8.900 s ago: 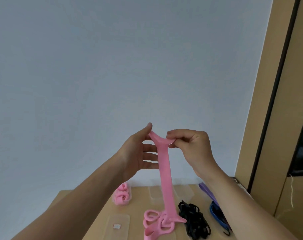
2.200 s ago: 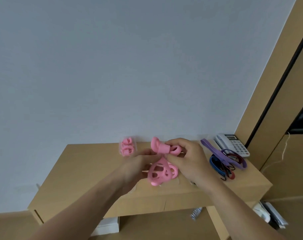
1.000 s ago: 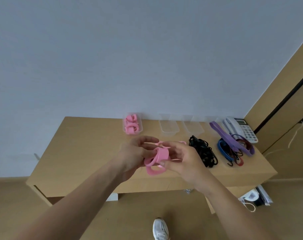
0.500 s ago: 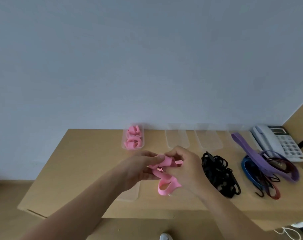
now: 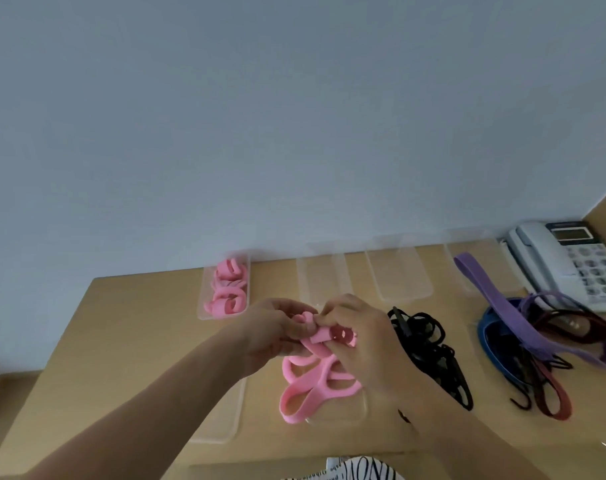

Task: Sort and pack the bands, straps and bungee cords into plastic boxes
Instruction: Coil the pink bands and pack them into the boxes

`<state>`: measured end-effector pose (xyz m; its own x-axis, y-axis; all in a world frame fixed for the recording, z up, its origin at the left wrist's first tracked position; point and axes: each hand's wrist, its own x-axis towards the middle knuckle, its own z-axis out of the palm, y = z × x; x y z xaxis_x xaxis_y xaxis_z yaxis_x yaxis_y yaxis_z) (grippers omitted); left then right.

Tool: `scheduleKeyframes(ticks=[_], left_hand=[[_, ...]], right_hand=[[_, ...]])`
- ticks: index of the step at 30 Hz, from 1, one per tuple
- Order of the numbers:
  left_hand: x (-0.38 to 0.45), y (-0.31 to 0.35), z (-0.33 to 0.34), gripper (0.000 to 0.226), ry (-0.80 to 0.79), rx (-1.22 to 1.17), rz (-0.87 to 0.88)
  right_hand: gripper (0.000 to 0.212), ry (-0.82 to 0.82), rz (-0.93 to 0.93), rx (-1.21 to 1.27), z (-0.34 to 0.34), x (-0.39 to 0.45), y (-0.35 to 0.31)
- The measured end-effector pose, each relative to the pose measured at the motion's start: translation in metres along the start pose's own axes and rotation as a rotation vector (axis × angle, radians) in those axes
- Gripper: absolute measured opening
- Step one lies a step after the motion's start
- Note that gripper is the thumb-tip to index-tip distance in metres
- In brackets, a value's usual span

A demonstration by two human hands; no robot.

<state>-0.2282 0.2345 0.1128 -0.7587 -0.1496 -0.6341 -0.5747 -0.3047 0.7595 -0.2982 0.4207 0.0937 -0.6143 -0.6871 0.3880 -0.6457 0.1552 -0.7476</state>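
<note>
Hands, left hand (image 5: 273,329) and right hand (image 5: 360,337), both pinch the floppy pink elastic band (image 5: 315,372) above the wooden table (image 5: 128,341); looks light and springy, so grip the rolled end.

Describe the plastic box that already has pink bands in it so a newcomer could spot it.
Look along the back edge of the wooden table, by the grey wall. Four clear boxes line up there; the box with pink bands is the leftmost. It alone holds coiled pink bands; the others look empty.

no legible text, telephone (image 5: 568,261) keypad and display blurred, print at bottom edge unreadable
</note>
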Motion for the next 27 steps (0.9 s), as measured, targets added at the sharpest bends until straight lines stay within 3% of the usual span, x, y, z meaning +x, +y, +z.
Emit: scheduleKeyframes(ticks=[4, 11, 20, 22, 25, 27], left_hand=[[0.015, 0.004, 0.002, 0.033, 0.02, -0.007, -0.05], [0.033, 0.01, -0.01, 0.011, 0.02, -0.066, -0.088], [0.056, 0.015, -0.043, 0.017, -0.043, -0.116, -0.142], [0.063, 0.018, -0.049, 0.021, -0.021, -0.162, -0.143], [0.077, 0.025, -0.056, 0.029, 0.032, -0.261, -0.148], [0.085, 0.029, -0.055, 0.031, 0.039, -0.301, -0.161]], right_hand=[[0.03, -0.106, 0.031, 0.003, -0.003, 0.011, 0.016], [0.03, -0.18, 0.096, 0.078, 0.004, 0.035, 0.029], [0.024, -0.174, 0.133, 0.059, 0.022, 0.063, 0.026], [0.032, -0.208, 0.101, -0.028, 0.03, 0.067, 0.028], [0.066, -0.322, 0.128, -0.222, 0.041, 0.069, 0.03], [0.072, -0.303, 0.088, -0.401, 0.05, 0.071, 0.034]])
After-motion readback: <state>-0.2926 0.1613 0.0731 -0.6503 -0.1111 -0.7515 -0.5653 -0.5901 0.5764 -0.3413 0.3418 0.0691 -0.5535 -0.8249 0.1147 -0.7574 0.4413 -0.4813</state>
